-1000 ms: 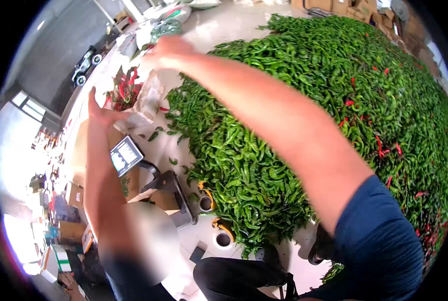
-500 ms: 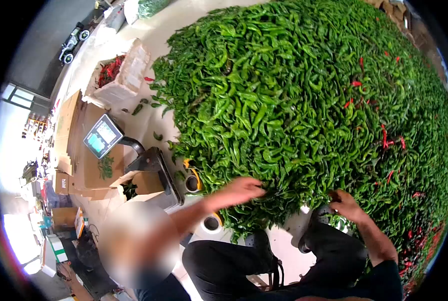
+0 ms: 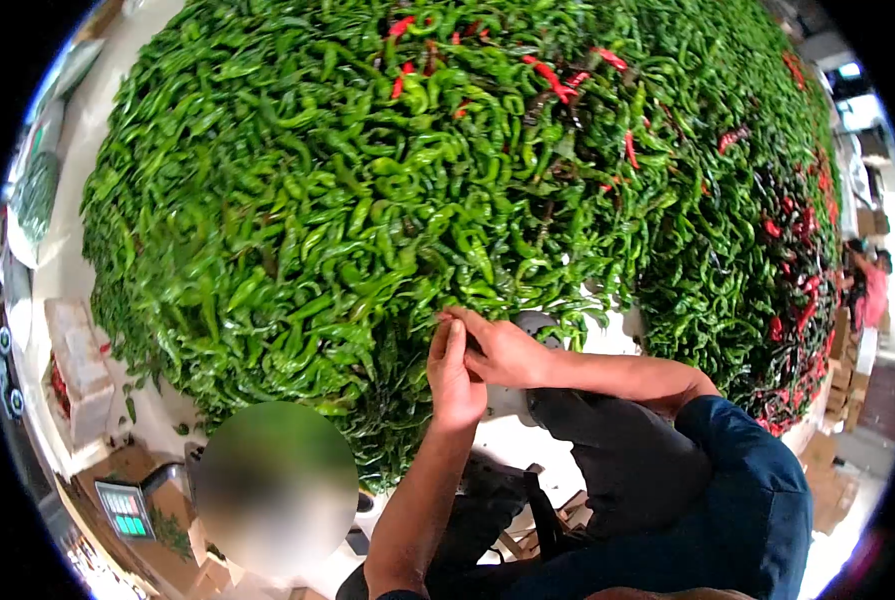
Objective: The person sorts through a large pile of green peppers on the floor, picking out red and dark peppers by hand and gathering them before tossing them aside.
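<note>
I'm seeing my left hand (image 3: pixel 456 384) and right hand (image 3: pixel 512 354) touching beside the pepper pile (image 3: pixel 367 200) — probably for reach — grips I can't tell.

A lit display (image 3: pixel 124 510) stands beside brown cardboard (image 3: pixel 131 464)

Dark navy top (image 3: pixel 762 510) with short sleeves (image 3: pixel 722 430), plain black trousers (image 3: pixel 627 455), a rounded grey shoe (image 3: pixel 537 323).

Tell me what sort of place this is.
Probably a storeroom or packing room for produce: a large pepper heap lies on the floor, with a digital display and white box nearby.
</note>
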A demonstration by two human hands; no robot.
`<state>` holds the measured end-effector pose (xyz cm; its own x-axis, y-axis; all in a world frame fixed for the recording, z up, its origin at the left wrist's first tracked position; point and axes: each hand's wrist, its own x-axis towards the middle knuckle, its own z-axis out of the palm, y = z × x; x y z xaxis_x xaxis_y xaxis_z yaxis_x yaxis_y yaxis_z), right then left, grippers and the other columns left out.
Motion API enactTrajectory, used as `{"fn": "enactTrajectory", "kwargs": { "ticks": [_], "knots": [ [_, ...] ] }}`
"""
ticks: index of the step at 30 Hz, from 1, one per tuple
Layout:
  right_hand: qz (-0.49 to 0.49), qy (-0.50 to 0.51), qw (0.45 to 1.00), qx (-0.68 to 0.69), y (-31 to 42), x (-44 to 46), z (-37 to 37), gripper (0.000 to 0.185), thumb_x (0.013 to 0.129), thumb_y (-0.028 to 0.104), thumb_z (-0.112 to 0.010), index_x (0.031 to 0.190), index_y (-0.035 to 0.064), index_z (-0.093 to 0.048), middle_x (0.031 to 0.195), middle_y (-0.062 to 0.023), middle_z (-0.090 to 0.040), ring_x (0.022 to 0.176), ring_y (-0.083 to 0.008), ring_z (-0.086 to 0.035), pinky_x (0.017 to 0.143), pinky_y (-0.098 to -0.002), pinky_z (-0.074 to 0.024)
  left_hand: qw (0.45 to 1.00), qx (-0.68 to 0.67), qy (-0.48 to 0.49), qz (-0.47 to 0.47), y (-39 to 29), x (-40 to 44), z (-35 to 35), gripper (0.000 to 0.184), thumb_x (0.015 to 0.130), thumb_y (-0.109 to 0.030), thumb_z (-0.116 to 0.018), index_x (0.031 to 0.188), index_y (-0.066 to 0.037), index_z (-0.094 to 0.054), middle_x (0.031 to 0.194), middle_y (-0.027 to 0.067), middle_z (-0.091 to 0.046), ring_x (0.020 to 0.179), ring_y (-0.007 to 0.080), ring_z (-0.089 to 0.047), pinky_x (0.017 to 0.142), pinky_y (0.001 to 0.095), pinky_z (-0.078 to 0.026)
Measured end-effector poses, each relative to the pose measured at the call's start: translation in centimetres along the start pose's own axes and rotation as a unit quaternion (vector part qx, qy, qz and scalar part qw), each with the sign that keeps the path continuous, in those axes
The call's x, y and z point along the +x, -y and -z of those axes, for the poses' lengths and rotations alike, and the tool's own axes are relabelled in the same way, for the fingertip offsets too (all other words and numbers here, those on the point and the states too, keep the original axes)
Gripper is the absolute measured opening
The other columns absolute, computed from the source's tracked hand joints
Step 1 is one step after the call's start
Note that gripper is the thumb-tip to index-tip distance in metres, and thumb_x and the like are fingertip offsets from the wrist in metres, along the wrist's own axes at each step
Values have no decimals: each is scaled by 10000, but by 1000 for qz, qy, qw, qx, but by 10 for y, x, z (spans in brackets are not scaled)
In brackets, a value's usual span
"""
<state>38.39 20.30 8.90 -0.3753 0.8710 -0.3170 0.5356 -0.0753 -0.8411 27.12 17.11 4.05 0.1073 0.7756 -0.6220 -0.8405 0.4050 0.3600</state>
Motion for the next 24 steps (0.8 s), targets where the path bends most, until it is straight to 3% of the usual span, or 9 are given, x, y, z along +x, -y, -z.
{"fn": "enactTrajectory", "kwargs": {
  "ticks": [5,6,10,12,14,17,20,22,24],
  "knots": [
    [108,194,960,-170,-32,24,78,567,906,434,-611,1299,34,-530,814,-240,-668,650,-374,-651,607,-443,-526,989,123,-15,81,0,14,17,255,944,-161,-632,1146,-17,-577,1146,118,-636,1037,223,-617,904,380,-494],
    [95,149,971,-164,-55,42,93,507,898,412,-616,1235,36,-578,777,-211,-668,671,-371,-654,657,-455,-535,984,162,-28,70,0,15,18,244,941,-160,-635,1133,-21,-574,1144,129,-635,1042,232,-617,895,392,-499],
    [-18,-228,905,-358,-79,140,175,372,829,318,-642,1018,2,-584,1068,-222,-615,1008,-388,-606,831,-487,-512,985,158,-25,66,0,16,28,150,854,15,-628,956,-78,-569,1071,106,-603,785,167,-547,713,318,-470],
    [-1,-275,878,-391,-84,183,200,515,820,388,-678,1138,7,-543,1152,-209,-596,1145,-356,-552,954,-477,-450,980,194,-45,25,4,17,23,160,810,5,-649,942,-66,-593,967,45,-640,700,114,-528,624,254,-428],
    [-103,-190,895,-391,-71,213,205,697,769,455,-735,1247,27,-462,1221,-188,-578,1201,-347,-516,986,-510,-411,963,264,-35,39,-1,12,12,123,857,-83,-656,962,-61,-595,924,45,-646,616,104,-498,566,244,-395],
    [-111,-305,859,-396,-90,238,175,813,761,460,-745,1345,57,-348,1220,-186,-595,1194,-330,-526,972,-542,-407,971,194,-80,111,-3,13,1,81,906,-160,-651,921,-92,-610,870,37,-628,578,118,-482,502,279,-351],
    [-146,-240,922,-265,-64,210,153,897,776,422,-744,1427,20,-277,1197,-216,-598,1156,-377,-549,959,-523,-435,972,185,-77,121,-3,10,3,115,925,-207,-638,929,-94,-618,871,41,-639,602,123,-515,499,279,-360],
    [-98,-202,966,-129,-69,195,131,807,787,339,-717,1420,20,-330,1179,-251,-594,1109,-429,-562,945,-466,-458,968,194,-97,126,1,9,10,116,924,-204,-637,941,-90,-624,870,44,-646,603,125,-526,504,278,-371],
    [47,-237,954,-181,-97,193,98,759,781,293,-700,1416,46,-367,1220,-237,-571,1120,-419,-551,930,-486,-452,966,197,-107,132,5,6,18,118,919,-198,-639,953,-85,-628,871,49,-654,604,127,-534,513,277,-384]
  ]
}}
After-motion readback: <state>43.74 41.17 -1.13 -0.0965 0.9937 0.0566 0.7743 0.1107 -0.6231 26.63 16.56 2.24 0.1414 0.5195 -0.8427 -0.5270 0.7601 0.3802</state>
